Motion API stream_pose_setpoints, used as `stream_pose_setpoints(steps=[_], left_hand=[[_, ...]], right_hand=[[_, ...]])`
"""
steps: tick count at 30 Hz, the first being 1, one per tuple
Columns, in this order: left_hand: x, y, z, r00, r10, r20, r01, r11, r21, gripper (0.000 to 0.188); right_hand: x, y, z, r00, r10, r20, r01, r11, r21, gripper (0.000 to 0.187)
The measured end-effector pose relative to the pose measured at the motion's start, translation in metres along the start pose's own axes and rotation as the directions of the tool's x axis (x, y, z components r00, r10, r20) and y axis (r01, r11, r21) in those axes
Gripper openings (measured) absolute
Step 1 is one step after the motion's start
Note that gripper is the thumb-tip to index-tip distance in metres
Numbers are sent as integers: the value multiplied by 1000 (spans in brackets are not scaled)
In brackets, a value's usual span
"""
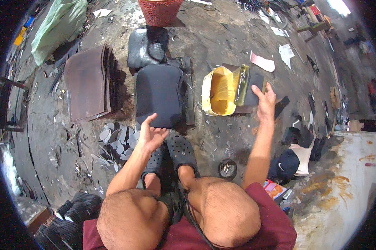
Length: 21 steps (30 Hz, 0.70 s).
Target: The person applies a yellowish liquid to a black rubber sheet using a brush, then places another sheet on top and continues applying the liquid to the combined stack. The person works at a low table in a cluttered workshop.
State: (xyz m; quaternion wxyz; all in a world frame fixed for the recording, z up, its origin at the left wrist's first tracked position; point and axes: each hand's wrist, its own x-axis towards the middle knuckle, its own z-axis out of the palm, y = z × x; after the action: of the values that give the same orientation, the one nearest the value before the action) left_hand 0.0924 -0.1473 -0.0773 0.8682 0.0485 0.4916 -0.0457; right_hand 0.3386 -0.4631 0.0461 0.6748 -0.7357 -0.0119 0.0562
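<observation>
My left hand is palm up with its fingers apart, at the near edge of a dark rounded pad. It holds nothing. My right hand grips a flat dark piece at its right side, thumb on top. A glossy yellowish strip runs along the piece's left edge, next to a white-rimmed tub. Yellow, sticky-looking stuff coats the tub's inside and stretches toward the strip. Whether the piece rests on the brown sheet below it, I cannot tell.
A stack of brown sheets lies at the left. Beyond the pad sit a shiny black block and a red basket. Grey oval scraps lie near my feet; a small round dish stands to their right.
</observation>
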Motion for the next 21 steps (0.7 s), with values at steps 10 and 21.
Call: stream_pose_setpoints(steps=[10, 21], left_hand=[[-6, -13, -20, 983, 80, 167, -105, 983, 148, 56], [-13, 14, -31, 316, 389, 865, -517, -694, 501, 50]], right_hand=[[-33, -23, -44, 953, 111, 281, 259, 179, -949, 42], [32, -57, 169, 807, -338, 485, 586, 562, -584, 45]])
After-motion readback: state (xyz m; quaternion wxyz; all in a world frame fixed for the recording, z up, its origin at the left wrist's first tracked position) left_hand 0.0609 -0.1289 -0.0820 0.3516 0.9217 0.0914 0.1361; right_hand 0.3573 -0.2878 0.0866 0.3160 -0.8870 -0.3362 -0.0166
